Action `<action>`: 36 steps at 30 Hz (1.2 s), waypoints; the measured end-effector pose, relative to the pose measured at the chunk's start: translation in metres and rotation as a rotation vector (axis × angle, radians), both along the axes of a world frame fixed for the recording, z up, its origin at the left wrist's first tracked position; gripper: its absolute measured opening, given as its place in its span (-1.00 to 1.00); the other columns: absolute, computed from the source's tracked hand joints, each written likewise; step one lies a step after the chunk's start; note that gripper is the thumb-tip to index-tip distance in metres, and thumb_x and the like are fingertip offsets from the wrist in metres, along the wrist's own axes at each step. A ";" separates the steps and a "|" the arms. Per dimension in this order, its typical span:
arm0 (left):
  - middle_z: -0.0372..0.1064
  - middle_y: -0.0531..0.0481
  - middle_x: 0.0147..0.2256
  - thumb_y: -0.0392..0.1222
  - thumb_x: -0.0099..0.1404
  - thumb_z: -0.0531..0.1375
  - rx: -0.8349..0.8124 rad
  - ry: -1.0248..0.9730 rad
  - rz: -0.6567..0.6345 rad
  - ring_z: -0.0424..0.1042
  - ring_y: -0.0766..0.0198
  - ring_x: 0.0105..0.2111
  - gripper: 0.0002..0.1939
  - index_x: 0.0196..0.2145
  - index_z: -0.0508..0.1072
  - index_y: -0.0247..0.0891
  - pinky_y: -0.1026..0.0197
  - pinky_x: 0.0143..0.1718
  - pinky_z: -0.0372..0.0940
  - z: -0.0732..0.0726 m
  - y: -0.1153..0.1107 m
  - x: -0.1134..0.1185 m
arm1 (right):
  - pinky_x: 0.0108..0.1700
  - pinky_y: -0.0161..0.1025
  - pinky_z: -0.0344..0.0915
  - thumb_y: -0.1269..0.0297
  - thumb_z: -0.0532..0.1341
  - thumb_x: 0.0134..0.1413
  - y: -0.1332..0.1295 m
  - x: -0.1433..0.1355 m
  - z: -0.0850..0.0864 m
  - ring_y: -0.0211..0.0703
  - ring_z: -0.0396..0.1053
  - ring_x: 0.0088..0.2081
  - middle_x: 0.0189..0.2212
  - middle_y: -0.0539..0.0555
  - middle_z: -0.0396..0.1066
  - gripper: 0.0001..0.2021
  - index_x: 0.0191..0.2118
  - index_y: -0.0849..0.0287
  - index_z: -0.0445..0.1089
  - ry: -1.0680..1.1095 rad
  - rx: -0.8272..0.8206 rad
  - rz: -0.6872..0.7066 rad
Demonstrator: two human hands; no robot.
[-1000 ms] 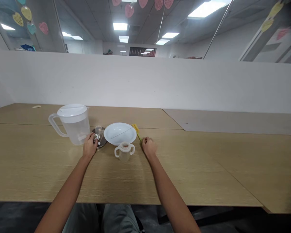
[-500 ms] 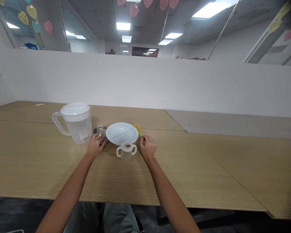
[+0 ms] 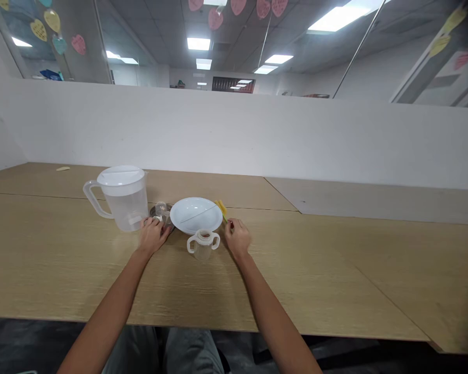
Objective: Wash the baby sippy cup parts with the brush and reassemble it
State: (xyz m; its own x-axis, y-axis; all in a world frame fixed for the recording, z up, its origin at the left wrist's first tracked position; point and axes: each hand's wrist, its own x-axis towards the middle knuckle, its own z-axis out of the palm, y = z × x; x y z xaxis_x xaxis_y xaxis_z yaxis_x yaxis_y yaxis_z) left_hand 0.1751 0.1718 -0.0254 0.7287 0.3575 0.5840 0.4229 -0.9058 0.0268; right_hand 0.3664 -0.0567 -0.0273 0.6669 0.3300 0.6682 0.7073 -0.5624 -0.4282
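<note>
My left hand [image 3: 153, 236] rests at the near edge of a dark round dish [image 3: 170, 224] that holds a small clear item [image 3: 161, 209]; its fingers are apart. The fingers of my right hand [image 3: 237, 238] are closed round the stem of a yellow utensil [image 3: 220, 208], to the right of the plate. Between my hands lies a white divided plate [image 3: 196, 214]. A clear cup with two white handles [image 3: 203, 245] stands upright just in front of it. The lidded clear pitcher [image 3: 128, 202] stands left of my left hand, its handle to the left.
The wooden table [image 3: 315, 270] reaches to a white low wall [image 3: 234, 135] with glass above. A thin pale piece [image 3: 63, 168] lies at the back left of the table. My legs are below the front edge.
My left hand has shifted very slightly on the dish. The other things and my right hand look unmoved.
</note>
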 end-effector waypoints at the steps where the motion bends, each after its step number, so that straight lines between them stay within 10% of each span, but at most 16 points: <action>1: 0.39 -0.18 -0.32 0.05 0.31 0.00 0.006 -0.003 0.004 0.28 0.01 -0.17 -0.62 -0.42 0.47 -0.24 -0.14 0.04 0.02 0.000 0.000 0.000 | -0.28 -0.32 0.11 0.31 -0.06 0.20 0.000 0.000 0.000 -0.20 0.31 -0.34 -0.37 0.12 0.43 -0.70 -0.26 0.25 0.42 0.001 0.001 0.002; 20: 0.49 -0.17 -0.25 0.09 0.31 0.01 -0.064 -0.009 -0.101 0.24 -0.08 0.04 -0.62 -0.27 0.52 -0.16 -0.33 0.20 -0.42 0.003 -0.010 0.003 | -0.29 -0.33 0.12 0.31 -0.05 0.18 0.001 -0.001 0.002 -0.20 0.34 -0.35 -0.37 0.13 0.46 -0.70 -0.24 0.26 0.42 0.056 -0.060 0.005; 36: 0.46 -0.15 -0.13 -0.19 0.28 -0.02 -0.171 -0.342 0.002 0.41 0.07 -0.15 -0.68 -0.24 0.52 -0.24 0.03 -0.04 0.22 0.014 0.011 -0.006 | -0.38 -0.37 0.07 0.25 0.01 0.18 0.004 -0.008 0.028 -0.25 0.34 -0.41 -0.41 0.02 0.47 -0.73 -0.20 0.16 0.45 0.210 -0.038 0.012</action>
State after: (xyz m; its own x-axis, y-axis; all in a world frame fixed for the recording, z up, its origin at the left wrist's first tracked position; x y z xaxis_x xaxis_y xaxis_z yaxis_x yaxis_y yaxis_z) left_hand 0.1692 0.1832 -0.0110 0.5012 0.4721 0.7252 0.3655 -0.8751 0.3171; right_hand 0.3588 -0.0524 0.0009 0.7859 0.3613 0.5019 0.6117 -0.5731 -0.5453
